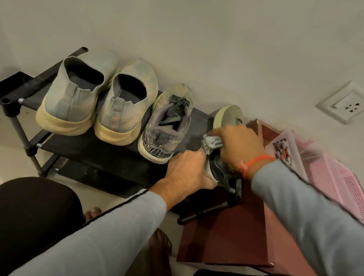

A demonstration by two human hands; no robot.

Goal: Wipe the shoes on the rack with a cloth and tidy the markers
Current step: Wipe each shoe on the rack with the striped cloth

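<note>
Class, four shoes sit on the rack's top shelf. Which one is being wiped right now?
The rightmost shoe. The left hand grips its heel and the right hand presses a grey cloth on it; the other three stand untouched.

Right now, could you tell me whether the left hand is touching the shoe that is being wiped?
Touching. The head view shows the left hand gripping the heel of the rightmost shoe, while the right hand presses the cloth onto it.

— What sits on the black fabric-and-tube shoe rack (108, 160)?

— Two pale grey slip-on shoes (96, 99), heels outward, a grey-green laced sneaker (166, 125), and its mate (226, 119) at the right end.

— And the crumpled grey cloth (212, 143)?

— Bunched against that last sneaker.
</note>
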